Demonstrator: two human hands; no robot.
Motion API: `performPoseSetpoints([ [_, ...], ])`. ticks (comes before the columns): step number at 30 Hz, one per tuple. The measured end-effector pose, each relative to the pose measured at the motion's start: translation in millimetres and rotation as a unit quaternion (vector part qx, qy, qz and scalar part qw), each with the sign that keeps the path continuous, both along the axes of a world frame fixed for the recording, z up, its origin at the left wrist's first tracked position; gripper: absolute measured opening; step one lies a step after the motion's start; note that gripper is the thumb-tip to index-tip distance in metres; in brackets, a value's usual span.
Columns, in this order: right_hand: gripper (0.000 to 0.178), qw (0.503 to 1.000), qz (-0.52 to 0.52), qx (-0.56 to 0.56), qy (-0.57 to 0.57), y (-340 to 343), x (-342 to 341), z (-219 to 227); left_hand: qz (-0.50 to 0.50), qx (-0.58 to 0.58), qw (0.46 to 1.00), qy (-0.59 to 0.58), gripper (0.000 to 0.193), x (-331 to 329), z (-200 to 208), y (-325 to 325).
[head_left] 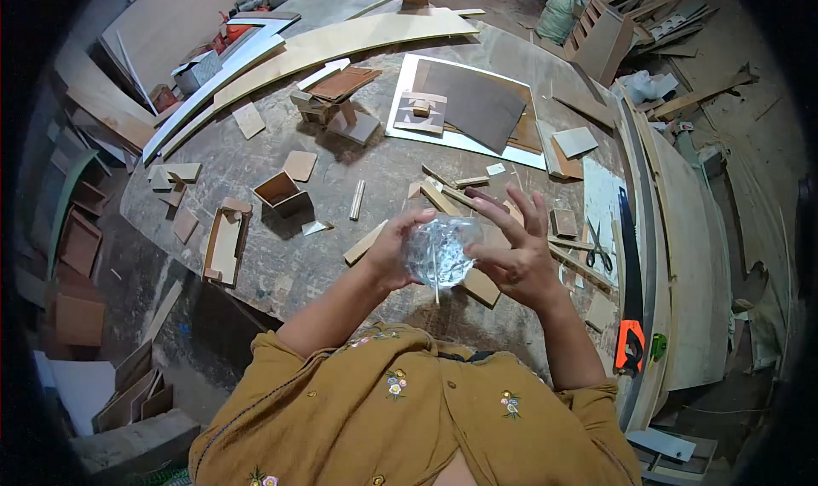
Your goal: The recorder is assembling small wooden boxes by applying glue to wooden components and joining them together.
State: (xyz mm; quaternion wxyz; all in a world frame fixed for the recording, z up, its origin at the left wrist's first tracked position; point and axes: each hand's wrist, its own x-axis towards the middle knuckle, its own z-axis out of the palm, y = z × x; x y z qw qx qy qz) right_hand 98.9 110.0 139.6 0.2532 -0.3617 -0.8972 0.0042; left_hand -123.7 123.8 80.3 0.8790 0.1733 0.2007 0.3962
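Close in front of my body, a clear, shiny, rounded container [441, 252] that looks like thin plastic rests in my left hand [394, 252], which is closed round its left side. A thin pale stick [437, 292] runs up and down against it and pokes out below; whether it is inside or in front I cannot tell. My right hand [518, 260] is at the container's right side, fingers raised and spread, with the thumb at its surface. Under and behind the hands lie short wood strips [440, 198] and a small wood block [481, 288].
Small open wooden boxes [227, 246] stand on the worn table [281, 264] at the left. At the right lie black scissors [599, 249] and a handsaw [631, 316] with an orange handle. Farther back are stacked sheets [477, 103] and a long curved board [341, 56].
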Motion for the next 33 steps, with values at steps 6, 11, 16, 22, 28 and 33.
performPoseSetpoints([
  [6,0.012,0.993,0.01,0.03,0.115,-4,0,-6,-0.015,0.019,0.998,-0.05,0.042,-3,7,0],
  [11,0.02,0.979,-0.043,0.072,0.184,-10,-5,-14,-0.003,0.002,0.996,-0.092,0.054,-2,2,0],
  [16,0.027,0.956,-0.093,0.075,0.267,-15,-11,-25,0.005,0.017,0.987,-0.161,0.053,5,10,-4],
  [22,0.025,0.948,-0.093,0.031,0.303,-14,-18,-17,0.006,0.007,0.977,-0.212,0.061,8,9,-7],
  [28,0.038,0.897,-0.045,-0.175,0.403,-19,-21,-17,0.064,0.027,0.99,-0.12,0.058,6,16,-10],
  [33,0.04,0.87,-0.04,-0.256,0.42,-17,-19,-30,0.126,0.107,0.984,-0.06,0.052,8,4,-14],
])
